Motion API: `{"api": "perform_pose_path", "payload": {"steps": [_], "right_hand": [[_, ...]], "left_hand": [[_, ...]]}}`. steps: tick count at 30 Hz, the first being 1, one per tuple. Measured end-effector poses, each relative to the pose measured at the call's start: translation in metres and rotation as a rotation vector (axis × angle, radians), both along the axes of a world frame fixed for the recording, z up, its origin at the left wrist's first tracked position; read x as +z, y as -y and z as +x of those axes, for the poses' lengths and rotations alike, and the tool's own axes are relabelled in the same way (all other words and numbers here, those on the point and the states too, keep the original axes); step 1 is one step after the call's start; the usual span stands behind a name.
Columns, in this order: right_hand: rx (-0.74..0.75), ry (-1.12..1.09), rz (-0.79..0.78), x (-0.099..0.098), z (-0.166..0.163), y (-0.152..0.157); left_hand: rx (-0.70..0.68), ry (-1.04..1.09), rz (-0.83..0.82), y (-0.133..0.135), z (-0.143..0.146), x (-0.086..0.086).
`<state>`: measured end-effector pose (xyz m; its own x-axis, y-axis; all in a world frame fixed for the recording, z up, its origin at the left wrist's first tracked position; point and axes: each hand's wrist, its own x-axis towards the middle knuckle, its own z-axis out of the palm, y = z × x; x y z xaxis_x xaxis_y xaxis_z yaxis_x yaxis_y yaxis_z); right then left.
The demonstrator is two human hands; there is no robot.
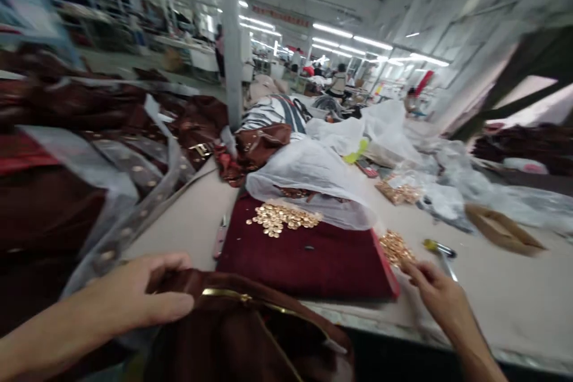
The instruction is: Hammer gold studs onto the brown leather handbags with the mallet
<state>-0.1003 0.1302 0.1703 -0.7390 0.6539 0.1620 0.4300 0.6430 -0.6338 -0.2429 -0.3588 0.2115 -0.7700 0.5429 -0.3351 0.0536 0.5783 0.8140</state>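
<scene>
My left hand (152, 292) grips the top edge of a dark brown handbag (215, 334), thumb on the near side and fingers behind. The bag's gold zipper (244, 297) runs along its gaping mouth. Over on the right, my right hand (434, 286) has its fingertips pinched at the edge of a small pile of gold metal pieces (394, 246); whether a piece is between them I cannot make out. Between the hands lies a dark red padded board (304, 268), with gold round studs (282, 218) heaped on it below a white plastic bag (308, 173).
A screwdriver with a yellow and black handle (439, 248) lies right of the gold pile, near an open brown cardboard box (504, 230). A clear bag of gold parts (400, 191) sits behind. Brown bags (58, 203) with white strips crowd the left side. A post (230, 42) rises behind.
</scene>
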Motion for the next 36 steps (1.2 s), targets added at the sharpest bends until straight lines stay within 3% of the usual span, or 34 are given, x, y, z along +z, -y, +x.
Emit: {"api": "perform_pose_path", "payload": {"steps": [3, 6, 9, 12, 15, 18, 23, 29, 32, 36], "right_hand": [[0.139, -0.054, -0.117, 0.022, -0.008, 0.032], [0.386, -0.146, -0.246, 0.049, -0.016, 0.105], [0.625, -0.125, -0.489, 0.068, -0.025, 0.186], [0.825, -0.045, -0.764, 0.075, -0.031, 0.247], [0.928, 0.040, -0.959, 0.072, -0.032, 0.283], [0.951, 0.083, -1.026, 0.067, -0.030, 0.299], [0.993, 0.068, -0.827, 0.071, -0.023, 0.304], [0.913, 0.130, -0.704, 0.085, -0.007, 0.307], [0.884, 0.077, -0.695, 0.082, 0.007, 0.308], [0.810, 0.083, -0.632, 0.074, 0.022, 0.292]], "left_hand": [[-0.027, 0.210, 0.061, 0.012, 0.010, 0.021], [0.007, 0.145, -0.045, 0.004, 0.025, 0.035], [0.003, 0.090, -0.090, -0.003, 0.041, 0.042], [0.003, 0.062, -0.083, -0.002, 0.054, 0.047], [0.002, 0.045, -0.099, 0.001, 0.064, 0.051], [0.004, 0.007, -0.090, 0.005, 0.074, 0.052], [0.016, -0.090, -0.107, 0.008, 0.085, 0.050], [-0.012, -0.206, -0.141, 0.001, 0.104, 0.049], [-0.059, -0.321, -0.126, -0.001, 0.114, 0.039], [-0.165, -0.644, 0.060, -0.002, 0.116, 0.011]]}}
